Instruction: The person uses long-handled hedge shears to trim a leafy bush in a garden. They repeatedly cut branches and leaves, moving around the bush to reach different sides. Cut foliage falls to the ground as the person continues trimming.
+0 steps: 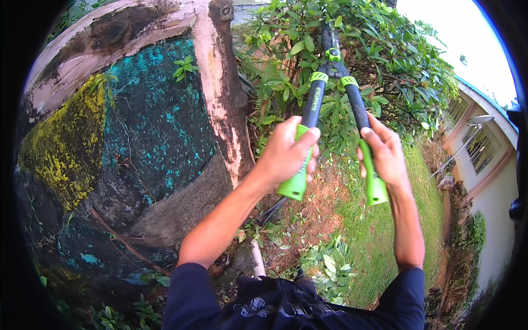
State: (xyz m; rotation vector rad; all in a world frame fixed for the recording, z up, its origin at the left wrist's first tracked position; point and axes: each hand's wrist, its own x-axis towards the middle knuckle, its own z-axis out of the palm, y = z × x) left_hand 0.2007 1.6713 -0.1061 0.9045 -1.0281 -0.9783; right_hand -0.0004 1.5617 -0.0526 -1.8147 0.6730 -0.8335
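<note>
Both of my hands grip a pair of hedge shears (333,66) with black shafts and bright green grips. My left hand (286,154) is wrapped around the left grip, and my right hand (383,150) holds the right one. The two handles stand a little apart in a narrow V. Beyond the pivot, the dark blades point away from me into a leafy green shrub (396,70). Leaves partly hide the blade tips, so I cannot tell whether a stem lies between them.
To my left rises a weathered stone wall (161,123) with teal and yellow paint and a pinkish post (214,82). Cut leafy sprigs (330,264) lie on the ground near my feet. Grass (383,239) runs along the right, towards a pale house (491,165) with a satellite dish (480,120).
</note>
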